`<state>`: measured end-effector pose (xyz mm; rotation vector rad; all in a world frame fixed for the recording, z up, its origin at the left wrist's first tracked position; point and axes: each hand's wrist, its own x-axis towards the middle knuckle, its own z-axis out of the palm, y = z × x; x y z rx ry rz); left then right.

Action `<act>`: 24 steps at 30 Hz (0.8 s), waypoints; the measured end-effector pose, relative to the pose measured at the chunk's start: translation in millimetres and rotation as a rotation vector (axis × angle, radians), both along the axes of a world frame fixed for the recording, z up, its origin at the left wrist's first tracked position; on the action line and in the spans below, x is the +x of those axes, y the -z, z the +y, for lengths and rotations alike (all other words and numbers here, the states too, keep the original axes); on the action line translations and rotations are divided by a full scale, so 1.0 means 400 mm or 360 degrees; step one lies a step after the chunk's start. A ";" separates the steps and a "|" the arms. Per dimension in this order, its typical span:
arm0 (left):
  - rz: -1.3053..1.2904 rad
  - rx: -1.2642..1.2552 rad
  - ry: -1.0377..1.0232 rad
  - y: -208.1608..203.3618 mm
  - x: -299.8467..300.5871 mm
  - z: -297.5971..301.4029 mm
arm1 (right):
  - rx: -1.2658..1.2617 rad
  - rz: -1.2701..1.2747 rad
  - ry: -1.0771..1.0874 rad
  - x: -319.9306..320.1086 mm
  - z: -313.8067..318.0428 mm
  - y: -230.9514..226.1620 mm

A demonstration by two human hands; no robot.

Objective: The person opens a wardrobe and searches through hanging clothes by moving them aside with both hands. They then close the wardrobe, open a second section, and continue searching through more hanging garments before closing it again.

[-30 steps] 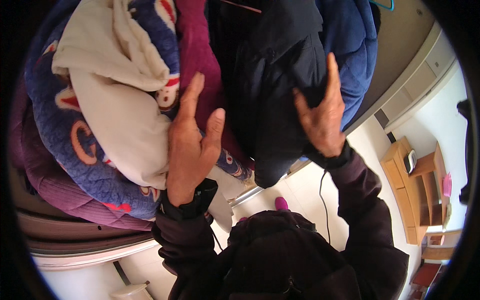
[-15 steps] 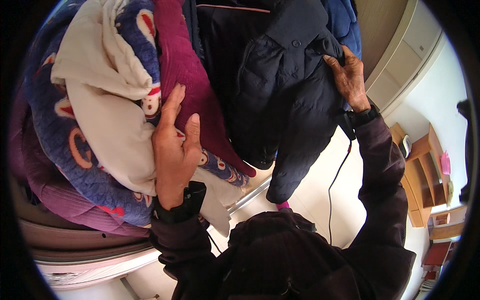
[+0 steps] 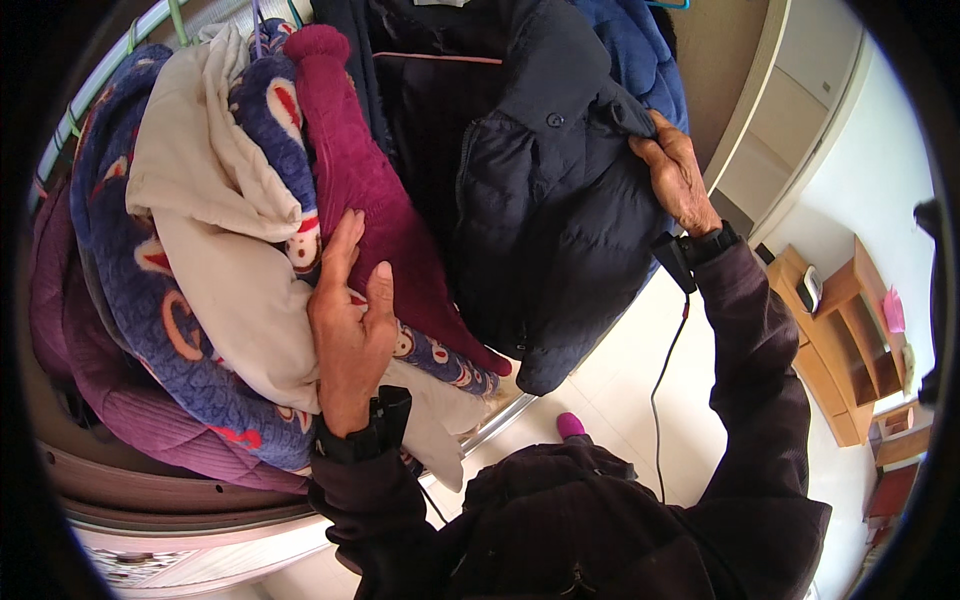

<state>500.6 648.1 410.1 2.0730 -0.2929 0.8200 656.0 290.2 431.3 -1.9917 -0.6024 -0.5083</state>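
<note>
In a wardrobe packed with hanging clothes, a dark navy puffer jacket (image 3: 560, 230) spreads in front of me. My right hand (image 3: 682, 178) pinches its right edge near the top, thumb against the fabric. My left hand (image 3: 352, 340) lies with thumb and fingers apart against a magenta knit garment (image 3: 375, 190) and a cream garment (image 3: 235, 300), holding neither. Around the cream one hangs a blue patterned fleece (image 3: 140, 270). A purple ribbed garment (image 3: 120, 400) bulges out at the far left. Behind the jacket, a blue garment (image 3: 630, 60) shows at the top right.
A curved rail (image 3: 95, 95) with coloured hangers runs along the upper left. The wardrobe's side panel (image 3: 730, 90) stands right of the jacket. Wooden shelves (image 3: 845, 340) line the right wall. A black cable (image 3: 660, 400) dangles from my right wrist. A pink slipper (image 3: 570, 425) is on the floor.
The view has shifted, bringing the rail and hangers into sight. My right hand and the jacket appear farther left; the jacket's lower end has come up, uncovering more of the pink slipper.
</note>
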 end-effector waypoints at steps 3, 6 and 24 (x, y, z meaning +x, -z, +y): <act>-0.0032 0.0074 -0.0002 -0.002 0.004 0.001 | 0.0018 0.0038 -0.0049 -0.011 0.000 -0.010; -0.0039 0.0064 0.0025 -0.002 0.004 -0.001 | -0.0034 0.0069 -0.0086 -0.029 0.005 0.000; -0.0028 0.0019 0.0070 0.029 0.020 -0.005 | -0.0219 -0.0169 0.0269 -0.212 0.066 0.345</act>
